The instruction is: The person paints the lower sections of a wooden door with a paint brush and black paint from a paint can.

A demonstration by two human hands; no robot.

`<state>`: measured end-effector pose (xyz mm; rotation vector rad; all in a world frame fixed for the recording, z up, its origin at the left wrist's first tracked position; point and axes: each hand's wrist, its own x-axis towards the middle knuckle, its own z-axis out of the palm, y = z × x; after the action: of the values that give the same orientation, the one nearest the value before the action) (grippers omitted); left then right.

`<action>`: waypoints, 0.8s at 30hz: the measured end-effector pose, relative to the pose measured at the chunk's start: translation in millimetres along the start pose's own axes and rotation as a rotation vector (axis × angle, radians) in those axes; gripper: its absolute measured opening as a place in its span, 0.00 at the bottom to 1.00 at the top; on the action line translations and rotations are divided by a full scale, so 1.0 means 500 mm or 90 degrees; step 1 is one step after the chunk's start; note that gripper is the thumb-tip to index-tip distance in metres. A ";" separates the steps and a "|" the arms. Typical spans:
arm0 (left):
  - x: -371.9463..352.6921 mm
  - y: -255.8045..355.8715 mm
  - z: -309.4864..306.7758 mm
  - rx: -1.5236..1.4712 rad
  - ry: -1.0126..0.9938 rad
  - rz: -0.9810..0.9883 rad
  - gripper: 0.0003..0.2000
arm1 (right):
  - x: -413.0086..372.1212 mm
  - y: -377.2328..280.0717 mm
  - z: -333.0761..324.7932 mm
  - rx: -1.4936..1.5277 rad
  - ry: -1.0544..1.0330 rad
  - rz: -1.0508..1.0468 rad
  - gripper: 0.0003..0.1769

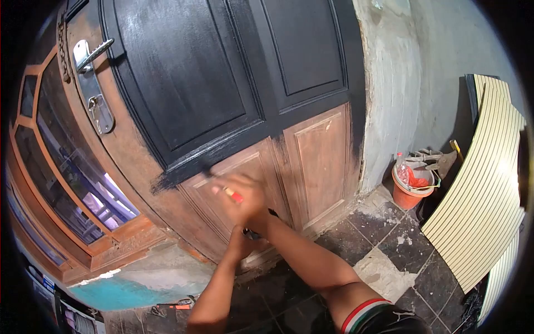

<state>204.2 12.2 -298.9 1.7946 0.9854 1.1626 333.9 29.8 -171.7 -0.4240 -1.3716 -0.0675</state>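
My right hand (243, 199) is closed round the red-tipped handle of a paintbrush (233, 195). Its dark bristles are near the lower edge of the black paint on the wooden door (183, 72). Black paint covers the door's upper panels, while the lower panels (318, 161) show bare brown wood. Below and partly behind my right wrist is my left hand (243, 243), beside a small dark object that I cannot make out; its fingers are mostly hidden. A metal handle and lock plate (100, 114), with keys, are at the door's left.
Left of the door is a wooden-framed window (72, 161). An orange bucket (410, 192) with a bottle and tools stands by the grey wall (445, 44). Ribbed cream panels (478, 189) lean at the right. Tools lie on the dark tiled floor (356, 231) at the bottom left.
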 end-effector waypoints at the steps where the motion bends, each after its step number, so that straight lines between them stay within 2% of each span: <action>1: 0.000 0.006 0.005 -0.008 0.029 0.035 0.37 | 0.015 -0.025 -0.005 0.064 -0.033 0.032 0.11; 2: 0.003 0.003 0.002 -0.020 0.008 0.016 0.36 | 0.024 -0.037 -0.006 0.130 -0.067 0.064 0.14; 5: 0.012 0.002 0.001 -0.042 -0.031 -0.017 0.35 | 0.044 0.043 -0.074 0.030 -0.004 0.167 0.12; 7: 0.012 0.039 0.001 -0.027 -0.029 -0.009 0.35 | 0.072 0.110 -0.149 -0.009 0.097 0.272 0.13; 8: 0.009 0.044 0.001 -0.021 -0.025 -0.012 0.34 | 0.089 0.109 -0.199 -0.078 0.095 0.286 0.13; 10: 0.005 0.052 -0.003 -0.004 -0.023 -0.022 0.34 | 0.086 0.192 -0.255 -0.197 0.249 0.162 0.12; 13: 0.003 0.057 -0.001 0.039 -0.018 -0.022 0.34 | 0.092 0.182 -0.266 -0.298 0.295 0.147 0.11; 14: 0.005 0.055 0.002 0.028 -0.014 -0.017 0.34 | 0.082 0.159 -0.240 -0.309 0.239 0.145 0.11; 16: 0.005 0.046 0.007 0.007 -0.009 -0.009 0.33 | 0.047 0.143 -0.171 -0.441 0.060 0.015 0.11; 17: 0.006 0.042 0.009 0.016 -0.008 -0.034 0.33 | 0.015 0.162 -0.112 -0.211 0.093 0.052 0.10; 18: 0.006 0.037 0.010 0.024 -0.008 -0.058 0.33 | 0.011 0.111 -0.075 -0.110 0.096 0.006 0.05; 20: 0.009 0.035 0.010 0.045 -0.013 -0.092 0.32 | 0.022 0.013 -0.029 -0.083 0.009 0.010 0.06; 23: 0.009 0.034 0.004 0.071 -0.016 -0.104 0.30 | 0.042 -0.029 -0.009 0.033 -0.021 0.077 0.07; 24: 0.008 0.030 0.004 0.072 -0.011 -0.097 0.30 | 0.045 -0.015 -0.018 0.033 0.026 0.058 0.07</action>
<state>210.3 9.5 -284.9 1.7799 1.1774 1.0132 345.0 24.3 -149.4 -0.4393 -1.3093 0.0335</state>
